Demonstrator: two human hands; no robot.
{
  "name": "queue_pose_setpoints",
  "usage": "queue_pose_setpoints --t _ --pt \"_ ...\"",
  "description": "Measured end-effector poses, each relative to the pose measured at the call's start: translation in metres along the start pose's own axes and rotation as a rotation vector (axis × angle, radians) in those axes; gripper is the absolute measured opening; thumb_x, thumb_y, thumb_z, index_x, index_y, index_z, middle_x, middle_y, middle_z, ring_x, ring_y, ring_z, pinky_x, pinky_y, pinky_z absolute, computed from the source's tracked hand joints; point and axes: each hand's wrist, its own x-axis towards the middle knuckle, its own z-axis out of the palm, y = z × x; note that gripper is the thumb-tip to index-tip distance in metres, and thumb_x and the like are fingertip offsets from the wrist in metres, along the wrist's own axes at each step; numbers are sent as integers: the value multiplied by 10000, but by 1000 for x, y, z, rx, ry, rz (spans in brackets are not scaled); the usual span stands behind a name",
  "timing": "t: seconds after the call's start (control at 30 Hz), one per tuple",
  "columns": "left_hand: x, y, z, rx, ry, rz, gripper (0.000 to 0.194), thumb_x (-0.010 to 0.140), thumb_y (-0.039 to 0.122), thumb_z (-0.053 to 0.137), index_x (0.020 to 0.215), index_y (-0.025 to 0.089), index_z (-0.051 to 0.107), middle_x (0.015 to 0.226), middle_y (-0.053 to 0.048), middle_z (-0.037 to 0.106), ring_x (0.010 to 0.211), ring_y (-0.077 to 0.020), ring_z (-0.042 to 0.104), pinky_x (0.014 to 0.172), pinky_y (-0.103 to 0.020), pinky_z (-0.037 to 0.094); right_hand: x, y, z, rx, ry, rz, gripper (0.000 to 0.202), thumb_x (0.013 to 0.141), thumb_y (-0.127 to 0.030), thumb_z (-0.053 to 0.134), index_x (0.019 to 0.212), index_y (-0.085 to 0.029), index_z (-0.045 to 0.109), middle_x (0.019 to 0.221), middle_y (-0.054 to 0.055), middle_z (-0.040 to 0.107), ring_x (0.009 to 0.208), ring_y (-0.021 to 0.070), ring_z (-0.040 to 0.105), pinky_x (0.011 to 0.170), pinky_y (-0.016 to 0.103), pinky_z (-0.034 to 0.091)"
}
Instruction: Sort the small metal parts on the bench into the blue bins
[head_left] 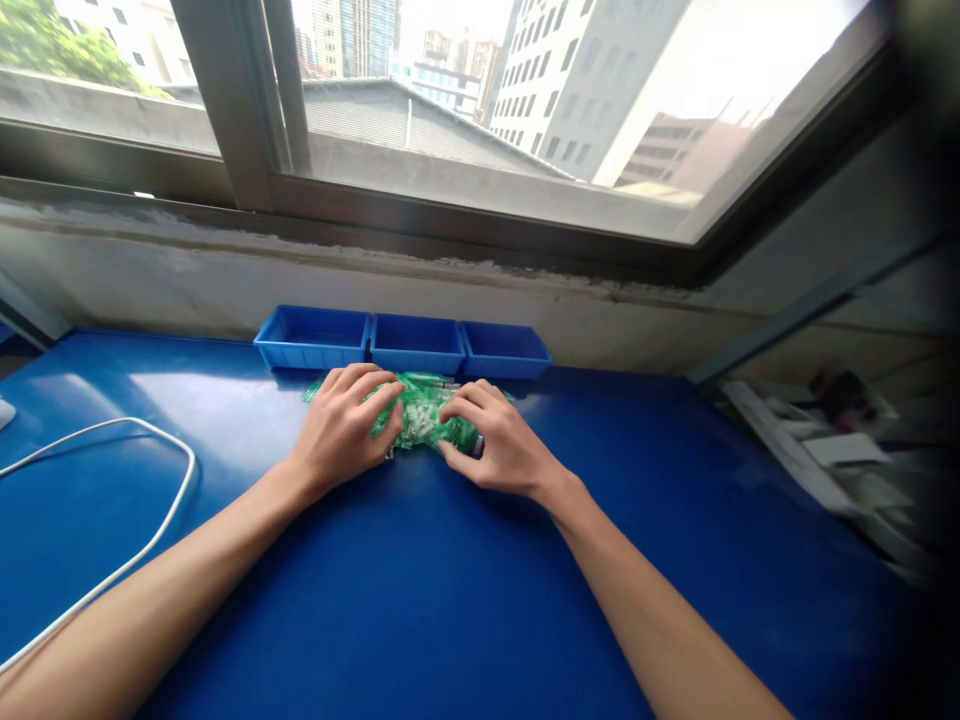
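A heap of small green and clear pieces, too small for me to name, lies on the blue tabletop just in front of three bins. My left hand rests at the heap's left side, fingers curved and apart, with green bits showing between thumb and fingers. On the right side, my right hand curls around the heap's edge, thumb apart from the fingers. Pieces show in that gap, and a small dark part sits by the palm. Neither hand has closed on a piece that I can see. Both palms hide some of the heap.
Behind the heap stand a left blue bin, a middle blue bin and a right blue bin, side by side against the wall. A white cable loops over the blue table at left. Blurred clutter lies far right.
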Motion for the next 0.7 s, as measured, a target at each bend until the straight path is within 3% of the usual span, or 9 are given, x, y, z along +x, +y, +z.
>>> queue_pose_setpoints --t 0.1,0.27,0.43,0.7 --pt "2 -1 -3 64 -28 96 230 917 247 577 1113 196 689 1154 -101 727 1121 -306 620 957 -478 490 0 4 11 28 108 64 180 883 -226 604 1061 -226 630 1128 86 639 1029 259 578 930 435 449" --pt "2 -4 3 12 -153 26 281 940 257 529 1169 190 677 1213 -120 699 1111 -300 615 930 -461 500 5 9 27 43 229 228 215 978 -310 519 1130 -234 650 1229 99 652 1174 285 567 1016 472 434" --pt "1 -8 9 -86 -174 -39 294 937 243 530 1189 199 674 1220 -105 694 1127 -286 596 962 -456 496 7 15 30 163 213 237 211 996 -329 504 1129 -242 642 1199 77 692 1159 270 592 1039 458 462" --pt "1 -9 9 -122 -169 -55 274 949 234 529 1172 187 681 1208 -100 700 1108 -273 598 955 -441 500 7 12 30 150 196 208 148 982 -295 527 1042 -234 648 1135 85 708 1115 273 612 1010 460 477"
